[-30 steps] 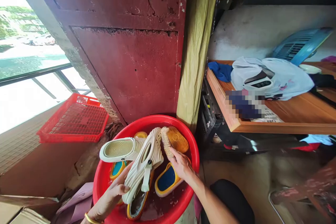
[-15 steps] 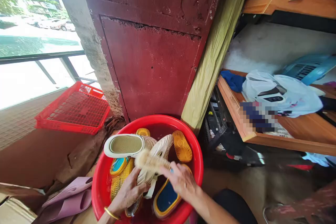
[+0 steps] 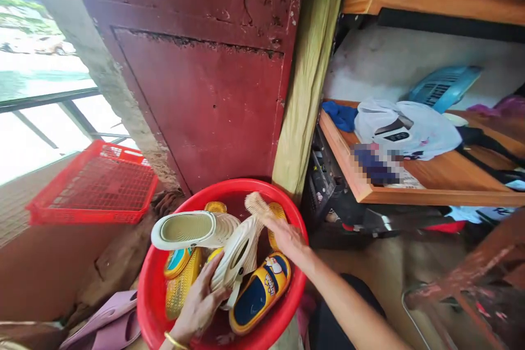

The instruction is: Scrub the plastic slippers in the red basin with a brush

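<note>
My left hand [image 3: 205,292] grips a cream clog [image 3: 235,257], tilted with its toe up, over the red basin [image 3: 144,284]. In my right hand [image 3: 289,238] is a scrubbing brush [image 3: 257,204] with pale bristles, held just past the clog's toe and seemingly apart from it. A second cream clog [image 3: 184,229] lies to the left across other footwear. Beside the held clog rests a yellow and navy slide [image 3: 260,292]. Yellow slippers [image 3: 180,290] sit at the basin's left, partly hidden. Dark water shows between the shoes.
A red plastic crate [image 3: 92,186] is at the left by the railing. Purple slides [image 3: 104,320] lie on the floor left of the basin. Behind stands a dark red door [image 3: 205,104]. On the right, a wooden shelf [image 3: 451,196] bears a white plastic bag [image 3: 410,126] and a blue basket [image 3: 443,87].
The brush has moved from over the held clog's side to up beyond its toe, with my right hand. My left hand keeps hold of the clog. The camera view has shifted right.
</note>
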Motion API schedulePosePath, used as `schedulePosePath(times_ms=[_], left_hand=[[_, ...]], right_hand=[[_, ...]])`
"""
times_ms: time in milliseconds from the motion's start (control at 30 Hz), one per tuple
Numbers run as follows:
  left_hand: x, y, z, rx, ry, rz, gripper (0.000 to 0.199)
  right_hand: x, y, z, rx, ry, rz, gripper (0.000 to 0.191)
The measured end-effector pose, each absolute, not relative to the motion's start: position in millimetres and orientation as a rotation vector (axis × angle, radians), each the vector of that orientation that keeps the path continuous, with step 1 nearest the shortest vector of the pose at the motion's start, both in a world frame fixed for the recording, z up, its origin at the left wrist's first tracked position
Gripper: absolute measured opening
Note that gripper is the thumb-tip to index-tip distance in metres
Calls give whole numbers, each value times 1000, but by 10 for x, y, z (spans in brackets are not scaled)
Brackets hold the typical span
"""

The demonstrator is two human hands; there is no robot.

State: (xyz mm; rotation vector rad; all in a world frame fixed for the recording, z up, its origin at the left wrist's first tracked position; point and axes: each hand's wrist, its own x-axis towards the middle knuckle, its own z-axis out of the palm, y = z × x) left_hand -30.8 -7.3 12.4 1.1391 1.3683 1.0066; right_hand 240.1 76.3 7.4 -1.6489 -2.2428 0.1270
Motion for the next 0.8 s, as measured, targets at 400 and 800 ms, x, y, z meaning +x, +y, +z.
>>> schedulePosePath(times_ms=[400,800], left_hand=[[-466,-36,-40,405,1185,1071,48],[-626,-87,-235,258,1077,1161,64]], right_hand=[[2359,801,-137,-1524,-2272,284,51],[2339,776,-122,-1594,-2156,249,46]])
